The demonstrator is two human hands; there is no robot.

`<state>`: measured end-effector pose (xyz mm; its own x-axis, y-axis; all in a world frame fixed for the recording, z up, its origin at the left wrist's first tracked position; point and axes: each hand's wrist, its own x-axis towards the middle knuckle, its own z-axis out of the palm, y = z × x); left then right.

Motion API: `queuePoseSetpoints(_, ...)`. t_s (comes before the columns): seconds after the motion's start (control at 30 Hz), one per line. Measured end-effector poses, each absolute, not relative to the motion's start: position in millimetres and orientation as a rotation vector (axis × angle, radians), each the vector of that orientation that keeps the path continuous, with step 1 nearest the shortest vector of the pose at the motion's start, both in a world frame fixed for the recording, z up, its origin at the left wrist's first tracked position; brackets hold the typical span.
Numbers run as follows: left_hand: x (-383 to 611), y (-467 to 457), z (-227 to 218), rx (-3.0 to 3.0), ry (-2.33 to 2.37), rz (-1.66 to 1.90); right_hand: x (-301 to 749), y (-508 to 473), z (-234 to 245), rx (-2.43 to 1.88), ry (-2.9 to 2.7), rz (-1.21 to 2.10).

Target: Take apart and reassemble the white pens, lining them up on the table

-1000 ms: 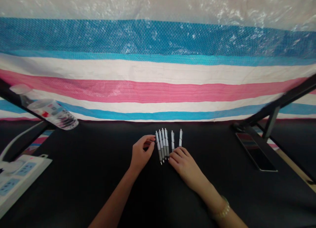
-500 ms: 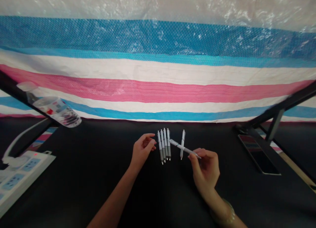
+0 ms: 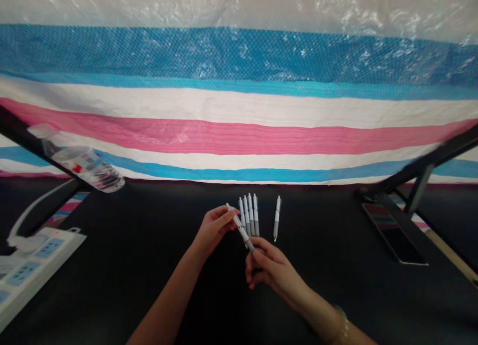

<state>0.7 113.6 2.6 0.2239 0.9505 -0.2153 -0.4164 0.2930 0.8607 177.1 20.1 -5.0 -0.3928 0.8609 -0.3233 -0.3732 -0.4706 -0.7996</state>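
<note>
White-and-grey retractable pen (image 3: pixel 241 230) found gripped at both ends: the bare left hand (image 3: pixel 214 231) pinches its white upper end between thumb and fingers, and the bare right hand (image 3: pixel 273 266) pinches the grey lower end. The pen slants above the matte black tabletop (image 3: pixel 164 215), overlapping part of a row of four matching white-and-grey pens (image 3: pixel 251 216) behind it. One separate white-and-grey pen (image 3: pixel 277 218) lies right of the row, apart from it. A flat black rectangular phone (image 3: pixel 394 233) rests farther right.
</note>
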Motion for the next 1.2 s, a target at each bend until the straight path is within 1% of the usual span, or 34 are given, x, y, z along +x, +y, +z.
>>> queuePoseSetpoints(0.1, 1, 114, 1, 0.774, 0.869, 1.045, 174, 16, -11, -0.917, -0.784, 2.122)
queuePoseSetpoints(0.2, 1, 113, 0, 0.794, 0.872, 1.031, 173, 13, -13, -0.965, -0.865, 2.142)
queuePoseSetpoints(0.37, 2, 112, 0, 0.861, 0.886, 1.059, 173, 15, -14, -1.144, -1.027, 2.029)
queuePoseSetpoints(0.67, 6, 109, -4, 0.92, 0.963, 1.092, 172, 13, -14, -1.275, -1.093, 1.926)
queuePoseSetpoints(0.8, 6, 110, -6, 0.92, 1.014, 1.116, 171, 12, -11, -1.351, -1.147, 1.737)
queuePoseSetpoints(0.87, 6, 110, -5, 0.896, 1.017, 1.119, 170, 13, -10, -1.348, -1.142, 1.701)
queuePoseSetpoints(1.07, 5, 112, 1, 0.815, 1.0, 1.127, 169, 14, -8, -1.109, -0.815, 2.001)
queuePoseSetpoints(1.2, 5, 113, 0, 0.798, 0.989, 1.113, 171, 14, -5, -1.03, -0.664, 2.097)
